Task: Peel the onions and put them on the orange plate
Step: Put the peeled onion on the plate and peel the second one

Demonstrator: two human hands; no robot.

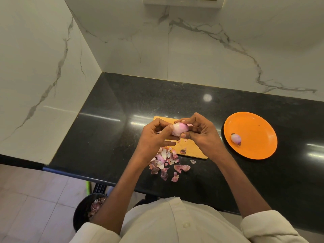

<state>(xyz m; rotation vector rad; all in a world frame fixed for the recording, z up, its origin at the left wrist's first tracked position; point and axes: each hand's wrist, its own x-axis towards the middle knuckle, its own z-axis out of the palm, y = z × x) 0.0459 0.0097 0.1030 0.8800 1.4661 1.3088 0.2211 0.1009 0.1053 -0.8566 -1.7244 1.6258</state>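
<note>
At the centre of the frame, an onion (179, 129) is held above the cutting board (190, 148), the grip of the left hand (156, 135) and the right hand (201, 131) clamped on it. Right of centre, a peeled onion (235, 139) is seen on the orange plate (254, 123). Peels (165, 162) are scattered on the black surface (112, 134).

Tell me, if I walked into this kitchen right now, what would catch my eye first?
Probably the bright orange plate on the right of the black counter, with one peeled onion lying on it. Next, the left hand and right hand gripping a pale pink onion above a wooden cutting board. Below them, a heap of pink onion skins is scattered on the counter near its front edge.
</note>
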